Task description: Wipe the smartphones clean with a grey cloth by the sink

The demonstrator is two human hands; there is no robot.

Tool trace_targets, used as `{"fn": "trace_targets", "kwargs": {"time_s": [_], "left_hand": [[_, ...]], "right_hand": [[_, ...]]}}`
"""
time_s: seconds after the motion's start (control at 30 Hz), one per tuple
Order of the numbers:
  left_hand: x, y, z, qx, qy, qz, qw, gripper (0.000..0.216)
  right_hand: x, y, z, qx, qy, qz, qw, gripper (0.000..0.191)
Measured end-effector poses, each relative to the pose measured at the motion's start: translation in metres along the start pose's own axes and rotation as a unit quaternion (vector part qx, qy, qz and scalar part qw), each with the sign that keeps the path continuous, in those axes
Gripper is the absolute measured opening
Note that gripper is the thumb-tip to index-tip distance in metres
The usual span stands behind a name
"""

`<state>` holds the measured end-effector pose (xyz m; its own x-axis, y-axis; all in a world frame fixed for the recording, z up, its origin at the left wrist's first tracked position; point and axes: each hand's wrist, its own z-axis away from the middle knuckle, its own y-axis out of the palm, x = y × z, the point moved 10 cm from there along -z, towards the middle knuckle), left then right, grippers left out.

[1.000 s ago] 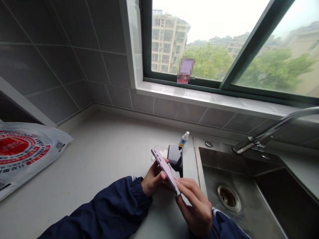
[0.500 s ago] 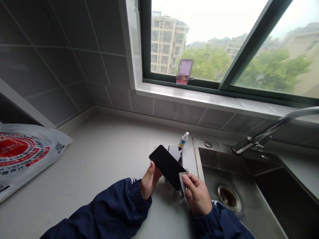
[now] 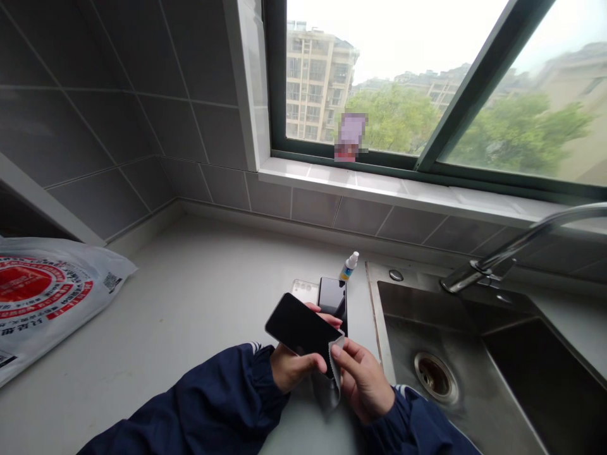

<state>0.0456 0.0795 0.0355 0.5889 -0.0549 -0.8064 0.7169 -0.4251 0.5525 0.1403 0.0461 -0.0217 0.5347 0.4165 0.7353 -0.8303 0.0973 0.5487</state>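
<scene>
A black-screened smartphone [image 3: 298, 322] lies tilted in my left hand [image 3: 294, 368], with the thumb over its lower edge and the fingers behind it. My right hand [image 3: 363, 377] pinches a grey cloth [image 3: 327, 392] with a zigzag edge against the phone's right end. Part of the cloth hangs below the phone. Behind my hands, a second phone [image 3: 333, 294] rests face up on the counter, partly covered by my fingers. Beside it is a pale phone case or phone back [image 3: 305, 289]. A small white spray bottle [image 3: 349, 266] with a blue and yellow label stands just beyond.
A stainless sink [image 3: 474, 354] with a drain [image 3: 435, 377] and a chrome faucet [image 3: 512, 253] is on the right. At the left of the white counter [image 3: 190, 291] lies a plastic bag [image 3: 61, 291] with red print. A window runs along the back.
The phone has shifted left and slightly lower, and turned closer to level. My left thumb now reaches over its lower edge. The pale phone back has come into view behind it.
</scene>
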Motion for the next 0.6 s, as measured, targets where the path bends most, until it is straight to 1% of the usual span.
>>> {"fn": "trace_targets", "kwargs": {"time_s": [0.13, 0.23, 0.33, 0.4, 0.5, 0.6], "left_hand": [[-0.004, 0.004, 0.001, 0.001, 0.011, 0.005, 1.000, 0.079], [-0.005, 0.004, 0.001, 0.007, 0.018, -0.012, 1.000, 0.082], [-0.005, 0.004, 0.000, 0.004, 0.022, -0.037, 0.999, 0.082], [-0.006, 0.005, -0.001, 0.005, 0.022, -0.034, 0.999, 0.078], [-0.009, 0.010, -0.002, 0.017, 0.012, -0.034, 0.999, 0.073], [-0.014, 0.013, -0.001, 0.026, 0.003, -0.058, 0.998, 0.075]], "right_hand": [[-0.001, 0.006, 0.002, 0.009, -0.003, 0.009, 1.000, 0.037], [-0.001, 0.007, 0.003, 0.009, -0.014, 0.014, 1.000, 0.034], [-0.001, 0.003, 0.002, 0.000, -0.024, 0.014, 1.000, 0.033], [-0.002, -0.001, 0.001, -0.006, -0.030, 0.012, 0.999, 0.033], [0.000, -0.007, -0.002, -0.013, -0.034, 0.009, 0.999, 0.032], [0.002, -0.012, -0.004, -0.021, -0.030, 0.007, 0.999, 0.035]]}}
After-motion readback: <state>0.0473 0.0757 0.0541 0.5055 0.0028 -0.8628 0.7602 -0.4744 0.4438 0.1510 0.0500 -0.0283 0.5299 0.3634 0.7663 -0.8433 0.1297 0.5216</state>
